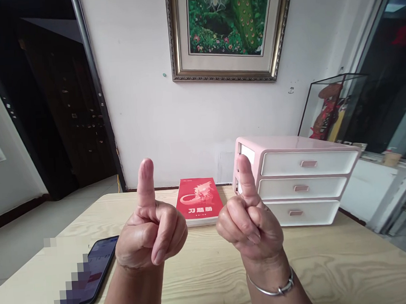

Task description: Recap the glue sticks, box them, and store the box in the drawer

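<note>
Above the table, both hands are raised side by side with the palm side toward me. My left hand [151,228] has its index finger pointing straight up, while the other fingers and the thumb are curled in; it holds nothing. On the other side, my right hand [250,220] makes the same shape, also holding nothing. A silver bangle [275,290] circles the right wrist. Behind and between the hands lies a thick red book [199,198] with white lettering and a pale picture. The right hand overlaps the book's right front corner in view.
A pink and white three-drawer box [303,182] stands at the back right of the wooden table [203,276]. A dark phone [96,271], partly pixelated, lies at the left. Behind, a framed picture [223,68] hangs on the wall, and a glass case [327,103] stands right.
</note>
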Demonstrator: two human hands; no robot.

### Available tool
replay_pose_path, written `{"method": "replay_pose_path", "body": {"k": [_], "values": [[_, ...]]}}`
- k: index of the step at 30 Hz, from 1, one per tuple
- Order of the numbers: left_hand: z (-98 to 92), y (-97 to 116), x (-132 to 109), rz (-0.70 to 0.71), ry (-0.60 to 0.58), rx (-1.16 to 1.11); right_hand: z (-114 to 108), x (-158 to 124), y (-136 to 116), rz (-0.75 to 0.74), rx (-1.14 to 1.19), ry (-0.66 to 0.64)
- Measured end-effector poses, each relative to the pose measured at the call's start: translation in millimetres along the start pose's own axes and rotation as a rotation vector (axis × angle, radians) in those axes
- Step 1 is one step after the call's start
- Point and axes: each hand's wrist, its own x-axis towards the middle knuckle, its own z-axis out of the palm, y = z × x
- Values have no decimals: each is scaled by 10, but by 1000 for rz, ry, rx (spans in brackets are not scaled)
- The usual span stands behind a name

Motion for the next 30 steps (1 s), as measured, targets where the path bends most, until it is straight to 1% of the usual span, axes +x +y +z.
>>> {"method": "replay_pose_path", "body": {"k": [3,9,15,18,21,25,27,28,30], "values": [[-19,5,-10,-10,20,10,-23,5,-2,1,-5,3],[-37,11,-18,-9,13,7,-15,-11,12,7,-13,5],[33,50,-19,6,-19,27,13,-46,20,18,-38,14],[48,70,-22,13,-10,55,5,-32,7,-13,-22,21],[77,90,-26,11,7,67,33,-54,-14,-49,11,-8],[173,99,-63,16,-9,80,117,-174,-68,-43,23,-44],[203,77,-116,-10,27,89,128,-258,-94,-23,27,-13],[200,54,-155,-35,65,101,110,-305,-99,-6,29,24],[146,-23,-265,-135,183,180,5,-415,-78,66,20,162]]}}
